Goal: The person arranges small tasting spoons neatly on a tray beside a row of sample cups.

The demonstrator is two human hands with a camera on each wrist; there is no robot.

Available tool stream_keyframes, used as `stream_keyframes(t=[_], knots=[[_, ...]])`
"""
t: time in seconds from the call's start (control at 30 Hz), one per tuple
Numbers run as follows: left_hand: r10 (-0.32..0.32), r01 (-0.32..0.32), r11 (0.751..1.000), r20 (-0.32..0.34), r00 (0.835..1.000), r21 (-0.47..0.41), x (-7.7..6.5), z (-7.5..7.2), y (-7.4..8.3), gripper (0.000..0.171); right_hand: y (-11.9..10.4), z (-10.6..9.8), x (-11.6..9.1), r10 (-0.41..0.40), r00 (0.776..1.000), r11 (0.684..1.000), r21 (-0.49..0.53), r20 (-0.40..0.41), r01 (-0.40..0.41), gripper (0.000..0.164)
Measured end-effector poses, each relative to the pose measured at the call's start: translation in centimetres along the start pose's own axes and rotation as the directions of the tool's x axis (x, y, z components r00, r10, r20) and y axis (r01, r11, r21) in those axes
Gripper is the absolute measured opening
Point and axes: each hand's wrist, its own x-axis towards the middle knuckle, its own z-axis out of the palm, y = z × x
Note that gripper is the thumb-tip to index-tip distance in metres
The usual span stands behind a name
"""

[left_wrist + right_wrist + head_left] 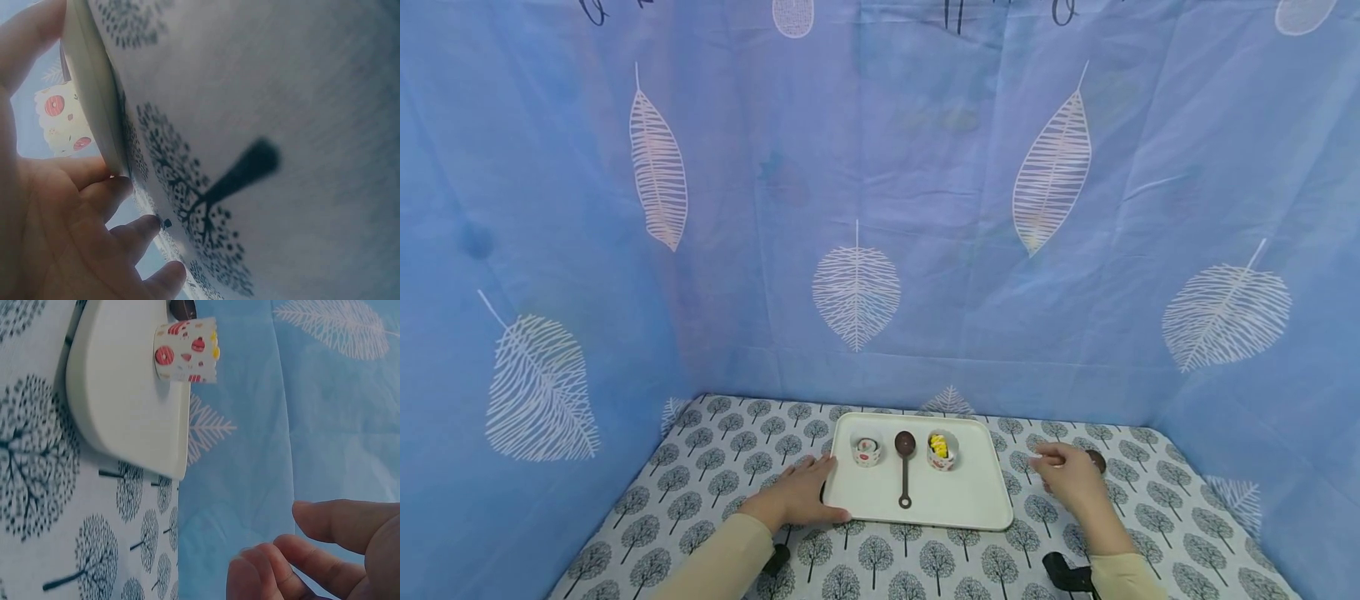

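My left hand rests at the left end of a cream tray, fingers spread along its rim and thumb near the front corner. On the tray stand a printed paper cup and a second printed cup holding yellow pieces. Between the cups lies a brown spoon, its handle toward me. My right hand hovers right of the tray with bent fingers. In the right wrist view, its thumb stands apart from the fingers with nothing between. Another brown rounded thing shows beside that hand, which partly hides it.
A tree-patterned cloth covers the table. Blue curtains with white leaf prints close off the back and both sides. Black devices sit at both wrists.
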Motion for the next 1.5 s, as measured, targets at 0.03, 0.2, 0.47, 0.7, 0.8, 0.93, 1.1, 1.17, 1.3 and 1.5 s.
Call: stream_keyframes(t=[0.03, 0.2, 0.47, 0.7, 0.8, 0.93, 1.1, 1.17, 1.3, 1.5], knots=[[0.0, 0.0, 1.0, 0.001, 1.0, -0.005, 0.0, 0.0, 0.0, 0.107, 0.1, -0.2, 0.0, 0.002, 1.0, 1.0, -0.007, -0.003, -0.002, 0.044], [0.003, -0.004, 1.0, -0.003, 1.0, -0.01, 0.0, 0.1, -0.1, 0.107, 0.5, -0.8, 0.0, 0.018, 1.0, 1.0, -0.011, -0.018, -0.018, 0.045], [-0.011, 0.011, 1.0, 0.013, 1.0, -0.01, 0.2, 0.1, -0.3, 0.107, 1.5, -1.8, 0.5, 0.033, 0.999, 0.999, -0.019, -0.006, -0.033, 0.047], [-0.01, 0.01, 1.0, 0.012, 1.0, -0.004, 0.1, -0.1, 0.0, 0.106, 2.5, -2.8, 0.7, 0.033, 0.999, 0.999, -0.015, -0.011, -0.033, 0.05], [-0.009, 0.009, 1.0, 0.009, 1.0, -0.008, 0.0, -0.2, 0.0, 0.105, 2.9, -3.2, 0.9, 0.04, 0.999, 0.999, -0.006, -0.002, -0.04, 0.052], [-0.011, 0.011, 1.0, 0.009, 1.0, -0.007, 0.1, -0.1, 0.0, 0.106, 3.5, -3.4, 1.2, 0.059, 0.998, 0.998, -0.011, 0.005, -0.059, 0.056], [-0.014, 0.014, 1.0, 0.008, 1.0, -0.009, 0.2, 0.1, -0.2, 0.106, 4.0, -3.4, 1.5, 0.071, 0.997, 0.997, -0.016, -0.01, -0.071, 0.057], [-0.013, 0.013, 1.0, 0.006, 1.0, -0.01, 0.3, 0.1, -0.2, 0.106, 4.3, -3.4, 1.6, 0.077, 0.997, 0.997, -0.024, -0.029, -0.078, 0.056], [-0.007, 0.007, 1.0, -0.001, 1.0, -0.008, 0.3, 0.2, -0.3, 0.107, 4.8, -3.5, 1.8, 0.098, 0.994, 0.995, -0.026, -0.047, -0.099, 0.055], [-0.001, 0.001, 1.0, -0.013, 1.0, 0.007, 0.2, 0.3, -0.3, 0.107, 5.6, -3.8, 1.9, 0.122, 0.992, 0.993, 0.001, -0.032, -0.122, 0.055]])
